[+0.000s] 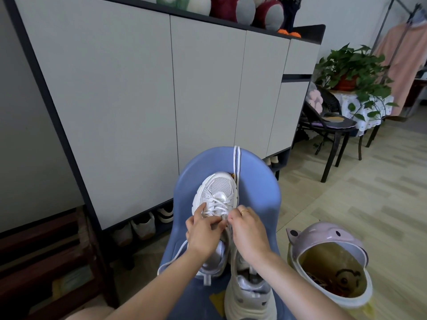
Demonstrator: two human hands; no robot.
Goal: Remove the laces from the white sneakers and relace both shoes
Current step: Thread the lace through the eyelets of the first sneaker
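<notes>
A white sneaker (217,192) lies on a blue plastic chair (256,181), toe pointing away from me, with white lace (216,205) crossed over its front eyelets. My left hand (203,229) and my right hand (248,229) meet over the tongue, each pinching the lace near the upper eyelets. A loose lace (236,165) runs from the shoe over the chair's back edge. Another lace end (175,255) trails off to the left below my left wrist. The second white sneaker (250,294) lies nearer me on the chair, partly under my right forearm.
A tall grey cabinet (161,100) stands behind the chair, with shoes (143,225) on its bottom shelf. A pink bin (328,259) sits at the right on the floor. A black chair (332,125) and a potted plant (349,68) stand farther right.
</notes>
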